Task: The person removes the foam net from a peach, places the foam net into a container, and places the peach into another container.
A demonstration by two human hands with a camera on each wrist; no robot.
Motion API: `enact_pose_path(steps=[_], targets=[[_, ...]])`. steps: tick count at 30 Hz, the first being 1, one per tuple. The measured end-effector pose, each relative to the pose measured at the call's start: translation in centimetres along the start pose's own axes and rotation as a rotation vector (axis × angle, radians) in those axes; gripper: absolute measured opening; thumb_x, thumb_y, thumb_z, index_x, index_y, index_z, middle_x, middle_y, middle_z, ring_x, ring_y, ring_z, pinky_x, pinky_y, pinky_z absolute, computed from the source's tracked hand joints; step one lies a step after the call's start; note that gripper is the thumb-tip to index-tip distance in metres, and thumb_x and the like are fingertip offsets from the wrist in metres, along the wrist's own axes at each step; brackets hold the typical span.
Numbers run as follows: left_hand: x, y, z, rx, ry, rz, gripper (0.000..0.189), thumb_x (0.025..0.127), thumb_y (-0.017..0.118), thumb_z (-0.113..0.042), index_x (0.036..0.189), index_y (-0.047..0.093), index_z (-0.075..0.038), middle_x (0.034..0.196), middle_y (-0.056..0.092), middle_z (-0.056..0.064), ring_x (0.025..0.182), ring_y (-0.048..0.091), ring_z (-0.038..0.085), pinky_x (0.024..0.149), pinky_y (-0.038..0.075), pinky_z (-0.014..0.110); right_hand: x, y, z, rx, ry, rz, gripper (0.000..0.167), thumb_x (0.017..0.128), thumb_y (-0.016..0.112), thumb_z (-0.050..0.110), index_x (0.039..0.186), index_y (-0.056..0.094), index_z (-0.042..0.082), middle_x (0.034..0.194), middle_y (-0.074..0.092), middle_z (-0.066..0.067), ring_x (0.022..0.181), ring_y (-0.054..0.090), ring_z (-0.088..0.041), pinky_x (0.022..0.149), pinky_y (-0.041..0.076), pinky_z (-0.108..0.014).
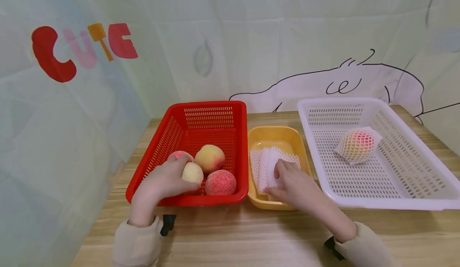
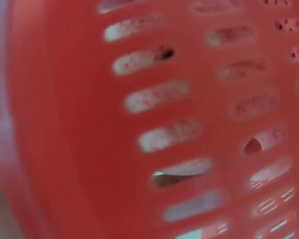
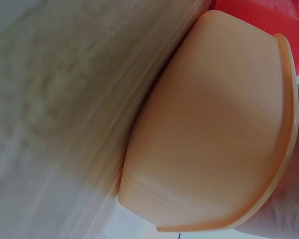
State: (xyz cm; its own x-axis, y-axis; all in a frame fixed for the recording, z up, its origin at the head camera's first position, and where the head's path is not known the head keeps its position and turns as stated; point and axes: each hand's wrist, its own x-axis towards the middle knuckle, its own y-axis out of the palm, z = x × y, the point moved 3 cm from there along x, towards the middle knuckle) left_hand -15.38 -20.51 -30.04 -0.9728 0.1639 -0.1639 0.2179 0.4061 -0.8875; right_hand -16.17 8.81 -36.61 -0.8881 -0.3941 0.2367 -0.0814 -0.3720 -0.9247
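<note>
Inside the red basket, my left hand grips a pale yellow peach from its left side, thumb in front. Three more peaches lie around it: a yellow and red one, a deep pink one and a pink one partly behind the hand. My right hand reaches into the yellow tray, its thumb and fingers pinching at white foam net sleeves. The left wrist view shows the basket's slotted wall; the right wrist view shows the tray's outer side.
At the right stands a white basket with one peach in a foam net in it. All three containers stand side by side on a wooden table. A printed curtain hangs behind and along the left.
</note>
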Motion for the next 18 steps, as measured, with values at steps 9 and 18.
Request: enact_pose_path(steps=[9, 18], targets=[[0.8, 1.0, 0.4, 0.044, -0.02, 0.093, 0.063, 0.073, 0.075, -0.036, 0.126, 0.049, -0.012, 0.106, 0.06, 0.005, 0.092, 0.055, 0.02, 0.08, 0.05, 0.044, -0.2, 0.1, 0.2, -0.032, -0.036, -0.008, 0.009, 0.088, 0.061, 0.016, 0.084, 0.054, 0.012, 0.113, 0.063, -0.018, 0.111, 0.059, -0.037, 0.094, 0.051, -0.048], [1.1, 1.3, 1.0, 0.058, -0.001, 0.114, 0.048, 0.073, 0.074, -0.034, 0.11, 0.053, -0.013, 0.095, 0.059, 0.004, 0.086, 0.054, 0.018, 0.076, 0.048, 0.038, 0.2, 0.3, 0.0, -0.022, -0.058, -0.024, 0.018, 0.077, 0.067, 0.008, 0.08, 0.05, 0.012, 0.081, 0.048, -0.001, 0.07, 0.044, -0.017, 0.063, 0.041, -0.029]])
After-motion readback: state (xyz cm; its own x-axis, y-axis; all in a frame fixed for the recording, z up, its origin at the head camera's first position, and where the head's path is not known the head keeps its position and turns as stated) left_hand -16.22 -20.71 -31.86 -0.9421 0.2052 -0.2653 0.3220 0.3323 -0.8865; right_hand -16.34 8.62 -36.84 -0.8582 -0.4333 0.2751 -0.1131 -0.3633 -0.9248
